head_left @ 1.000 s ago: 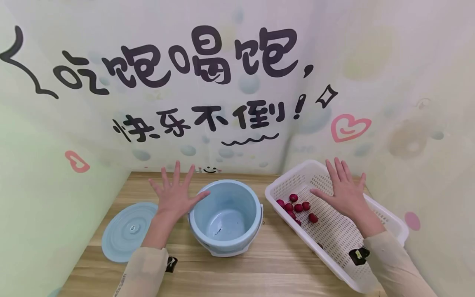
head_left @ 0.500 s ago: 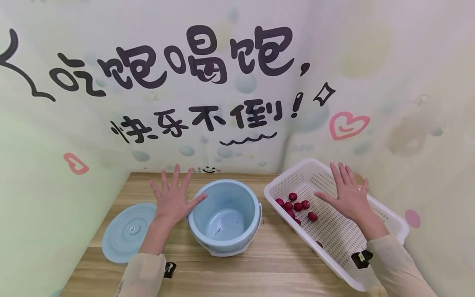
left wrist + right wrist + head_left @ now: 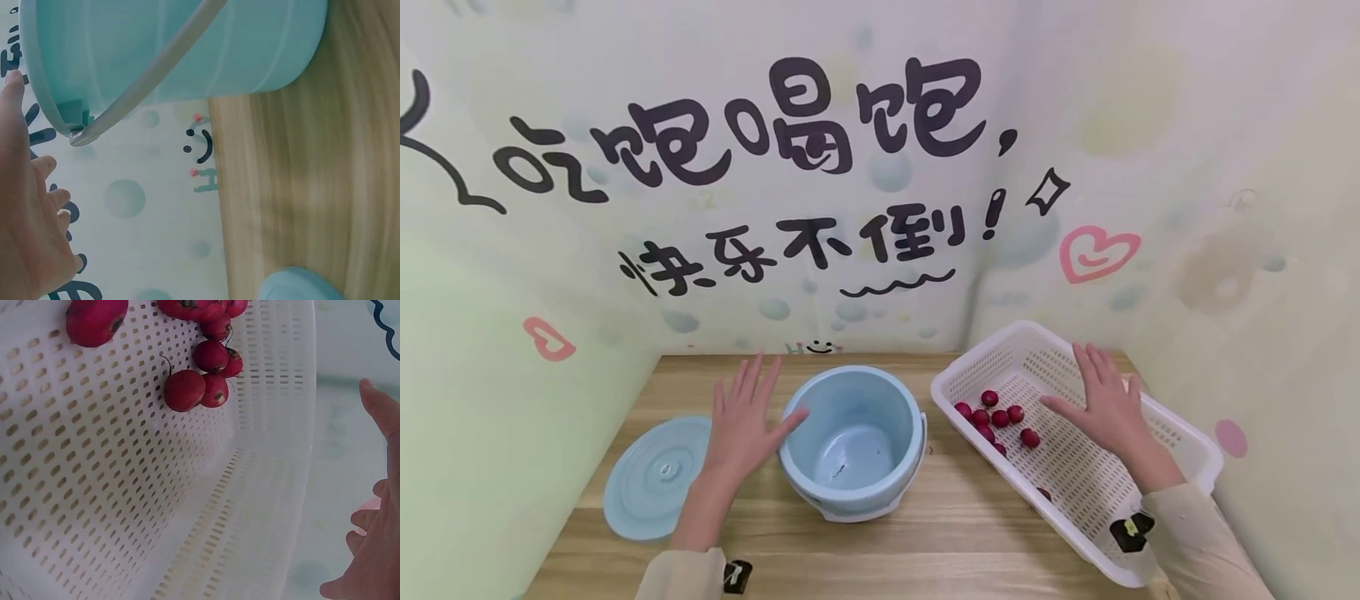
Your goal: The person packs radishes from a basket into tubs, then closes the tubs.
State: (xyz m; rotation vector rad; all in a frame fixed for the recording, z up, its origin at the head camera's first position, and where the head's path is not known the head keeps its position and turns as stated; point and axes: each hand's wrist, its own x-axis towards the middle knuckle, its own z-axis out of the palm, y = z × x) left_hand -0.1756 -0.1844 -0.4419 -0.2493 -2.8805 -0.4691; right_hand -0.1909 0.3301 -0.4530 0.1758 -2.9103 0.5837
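A light blue bucket (image 3: 850,492) stands upright in the middle of the table, its inside facing up at me. My left hand (image 3: 741,429) hovers at the bucket's left side, fingers straight and holding nothing. In the left wrist view that hand (image 3: 31,231) is apart from the bucket's grey handle (image 3: 156,75). Over the white perforated basket (image 3: 1052,529) on the right floats my right hand (image 3: 1108,412), fingers extended, also holding nothing. Several red radishes (image 3: 1000,418) lie in the basket, mostly at its left side. One radish (image 3: 97,322) sits apart from the main cluster in the right wrist view.
A round blue lid (image 3: 647,492) with a small knob lies flat on the wooden table (image 3: 917,558), left of the bucket and partly behind the left forearm. A printed wall covering (image 3: 880,325) rises behind the table's back edge.
My left hand has dropped a little toward me, turned, and its fingers have come closer together. The right hand has shifted slightly right and down. Bucket, lid and basket stay put.
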